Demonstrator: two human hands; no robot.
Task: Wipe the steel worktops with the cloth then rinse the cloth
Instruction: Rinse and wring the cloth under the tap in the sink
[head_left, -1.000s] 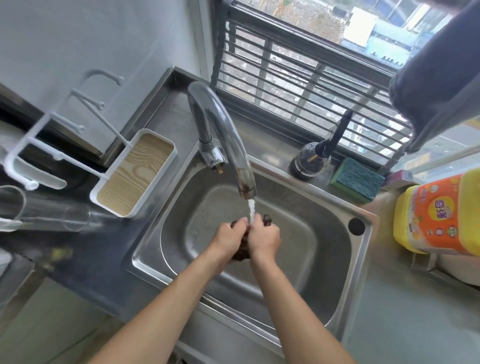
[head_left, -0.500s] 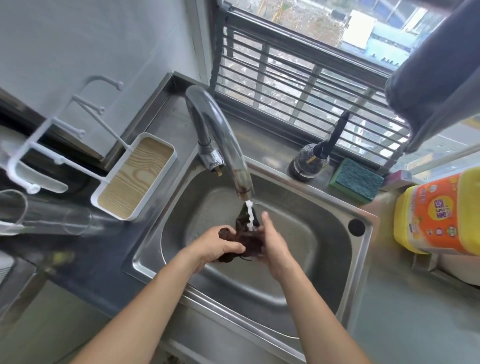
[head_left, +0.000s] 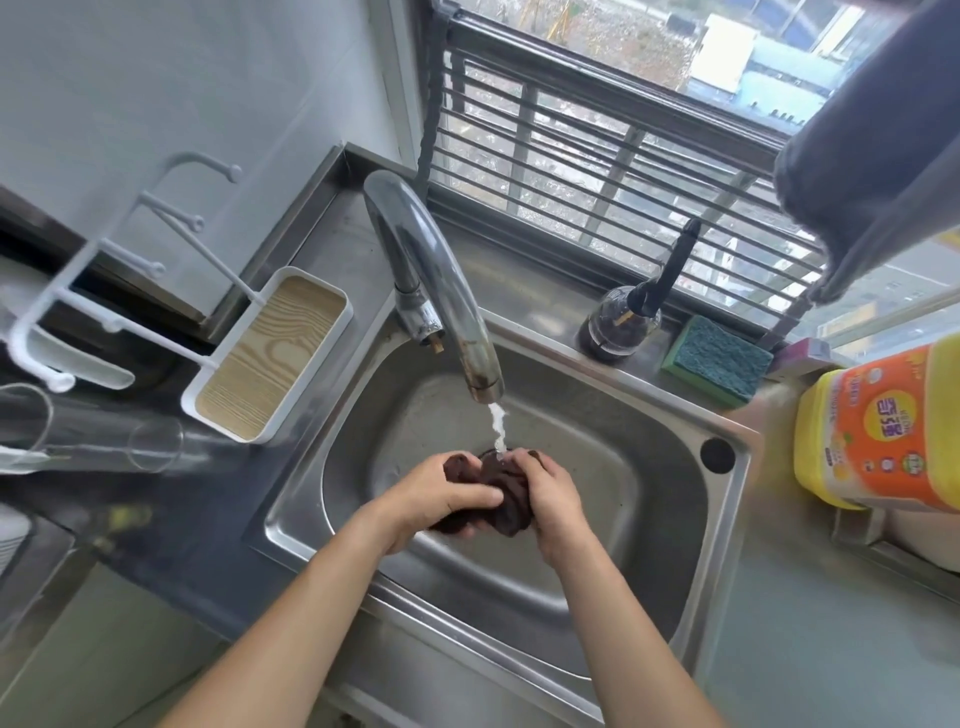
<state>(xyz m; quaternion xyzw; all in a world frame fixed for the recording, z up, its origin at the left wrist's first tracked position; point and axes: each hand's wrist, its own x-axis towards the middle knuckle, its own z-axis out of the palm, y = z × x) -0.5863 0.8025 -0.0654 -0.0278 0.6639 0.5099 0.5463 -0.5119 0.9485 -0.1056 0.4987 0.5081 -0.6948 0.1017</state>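
Observation:
A dark brown cloth (head_left: 506, 491) is bunched up over the middle of the steel sink (head_left: 623, 467), under a thin stream of water (head_left: 497, 428) running from the chrome tap (head_left: 441, 280). My left hand (head_left: 441, 493) grips the cloth from the left, fingers curled over it. From the right, my right hand (head_left: 553, 493) grips its other side. Most of the cloth is hidden between the two hands. Steel worktop (head_left: 810, 649) extends to the right of the sink.
A white rack with a wood-grain tray (head_left: 270, 358) and a lying glass (head_left: 98, 441) stand left of the sink. Behind the basin are a dark dispenser bottle (head_left: 621, 322) and a green sponge (head_left: 717, 358). A yellow detergent jug (head_left: 883, 431) stands at the right.
The hands parted and the cloth rose under the tap half a second ago. Now both hands have closed on it again and sit lower in the basin.

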